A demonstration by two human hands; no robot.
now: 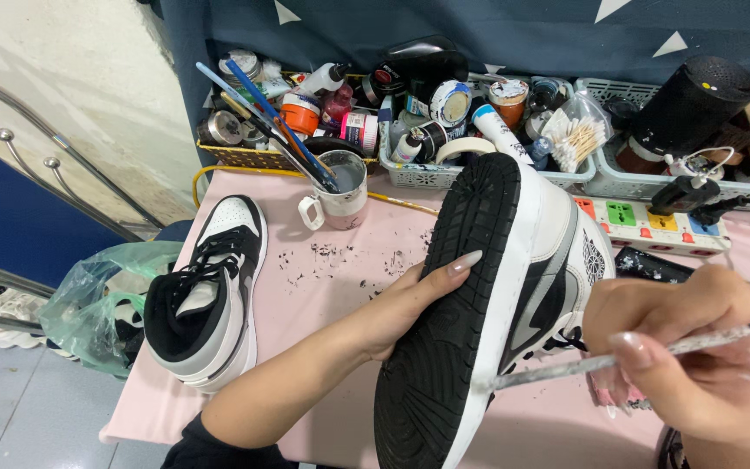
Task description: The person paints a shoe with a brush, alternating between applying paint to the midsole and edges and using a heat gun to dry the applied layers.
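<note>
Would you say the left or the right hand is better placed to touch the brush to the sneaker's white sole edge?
Right: the right hand holds the brush, its tip at the sneaker edge. The left hand props up the sole.

The sneaker's (479, 287) heel runs off the bottom edge. It hides most of the left hand (410, 300). The right hand's (696, 356) wrist is cut off. The brush tip (490, 382) is blurred.
</note>
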